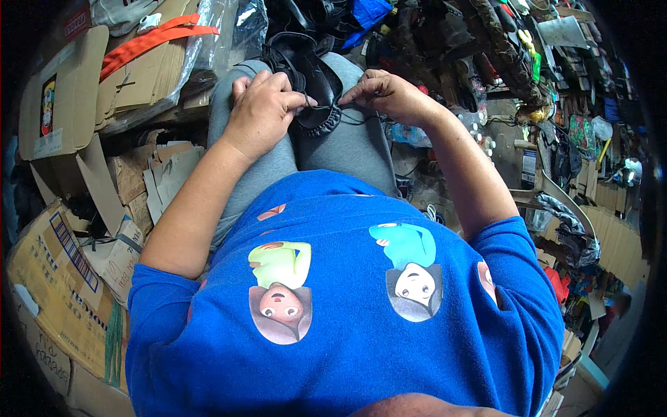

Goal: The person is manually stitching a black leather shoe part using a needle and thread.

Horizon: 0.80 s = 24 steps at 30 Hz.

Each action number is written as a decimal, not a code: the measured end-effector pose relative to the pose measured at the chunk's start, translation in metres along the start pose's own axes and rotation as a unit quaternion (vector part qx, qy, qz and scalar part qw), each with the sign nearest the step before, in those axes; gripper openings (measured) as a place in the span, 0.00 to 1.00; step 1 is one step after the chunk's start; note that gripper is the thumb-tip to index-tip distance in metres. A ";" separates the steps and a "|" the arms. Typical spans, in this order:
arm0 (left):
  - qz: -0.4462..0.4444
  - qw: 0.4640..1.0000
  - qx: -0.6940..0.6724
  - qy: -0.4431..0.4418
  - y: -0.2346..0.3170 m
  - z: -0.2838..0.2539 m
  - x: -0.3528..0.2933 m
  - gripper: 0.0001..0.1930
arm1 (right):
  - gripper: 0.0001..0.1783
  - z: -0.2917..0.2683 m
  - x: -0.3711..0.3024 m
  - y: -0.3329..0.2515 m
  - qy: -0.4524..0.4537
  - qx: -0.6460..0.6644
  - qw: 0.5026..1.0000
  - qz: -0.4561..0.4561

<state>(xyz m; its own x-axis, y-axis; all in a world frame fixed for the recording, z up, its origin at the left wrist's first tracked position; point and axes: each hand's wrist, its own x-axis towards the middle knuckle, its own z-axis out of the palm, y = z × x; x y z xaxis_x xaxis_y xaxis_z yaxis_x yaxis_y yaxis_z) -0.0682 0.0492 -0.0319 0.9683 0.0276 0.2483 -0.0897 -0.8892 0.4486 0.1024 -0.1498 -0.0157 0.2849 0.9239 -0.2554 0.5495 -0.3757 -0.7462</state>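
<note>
A black shoe upper lies across my lap, its open side facing up. Its rounded toe end, nearest my body, is puckered along the rim. From the left, my left hand comes to the rim with its fingers pinched, and a thin dark thread runs from the fingertips to the toe. Opposite it, my right hand is closed, its index fingertip against the rim's right edge. What that hand grips is hidden by its fingers. Loose dark thread trails below it over my grey trousers.
On the left are stacked flattened cardboard with orange straps, plus cardboard boxes. More black shoe parts lie beyond my knees. Cluttered racks stand at the far right; a clear plastic bottle lies beside my right leg.
</note>
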 end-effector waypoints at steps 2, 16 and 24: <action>0.001 1.000 0.000 0.003 0.001 0.001 0.000 0.13 | 0.15 -0.001 -0.001 -0.002 -0.009 0.029 0.999 0.012; 0.026 0.999 -0.043 0.008 0.015 -0.006 0.000 0.09 | 0.16 0.008 -0.009 -0.005 0.010 0.074 0.996 0.040; -0.184 0.978 -0.079 -0.065 0.023 -0.001 0.008 0.08 | 0.15 0.015 0.000 -0.003 0.015 0.270 0.959 0.089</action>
<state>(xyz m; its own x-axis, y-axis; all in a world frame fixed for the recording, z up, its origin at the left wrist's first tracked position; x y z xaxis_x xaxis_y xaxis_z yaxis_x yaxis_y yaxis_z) -0.0624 0.0295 -0.0191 0.9622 0.2651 -0.0625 0.2461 -0.7480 0.6163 0.0884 -0.1479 -0.0224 0.3634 0.8431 -0.3965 0.0064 -0.4279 -0.9038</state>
